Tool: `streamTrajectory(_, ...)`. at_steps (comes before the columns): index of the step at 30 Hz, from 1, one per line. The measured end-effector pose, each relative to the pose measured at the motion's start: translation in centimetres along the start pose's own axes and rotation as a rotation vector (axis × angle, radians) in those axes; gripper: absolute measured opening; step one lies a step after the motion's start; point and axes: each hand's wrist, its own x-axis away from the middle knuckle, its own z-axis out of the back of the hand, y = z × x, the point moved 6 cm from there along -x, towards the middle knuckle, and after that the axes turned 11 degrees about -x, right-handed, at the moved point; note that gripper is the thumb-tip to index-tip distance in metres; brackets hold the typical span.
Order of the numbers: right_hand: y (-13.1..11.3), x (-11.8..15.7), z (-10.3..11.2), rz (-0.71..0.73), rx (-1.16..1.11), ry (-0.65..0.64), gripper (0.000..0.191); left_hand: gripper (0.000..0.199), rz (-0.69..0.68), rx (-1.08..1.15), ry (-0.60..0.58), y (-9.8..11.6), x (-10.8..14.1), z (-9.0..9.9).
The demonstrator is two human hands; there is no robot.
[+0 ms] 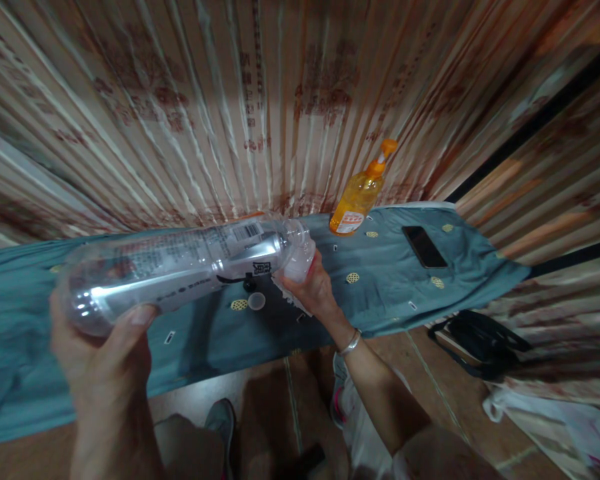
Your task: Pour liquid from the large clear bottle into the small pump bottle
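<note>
My left hand [103, 353] grips the base end of a big clear plastic bottle [180, 270] with a silvery printed label. The bottle lies nearly level in the air, its neck pointing right. At that neck, my right hand [317, 290] is closed around a small translucent container [299, 263]. The bottle's mouth is at or very near the container; whether they touch I cannot tell. Something white and crumpled, perhaps tissue, shows below my right fingers. Beneath the bottle, a round translucent lid [257, 301] and a small black piece [249, 285] lie on the blue-green cloth [190, 360].
An amber pump bottle [356, 200] stands at the cloth's back edge, before a patterned curtain [280, 100]. A dark phone [424, 247] lies farther right. On the floor are a black bag [480, 340] and a white bag [555, 413]. Black poles cross the right side.
</note>
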Motion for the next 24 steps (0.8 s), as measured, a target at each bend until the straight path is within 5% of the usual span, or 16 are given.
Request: streamTrajectory(24,0.48,-0.03,-0.18,0.071,0.022,0.015,0.083,0.081,0.017,0.026,0.023,0.21,-0.07,0.12)
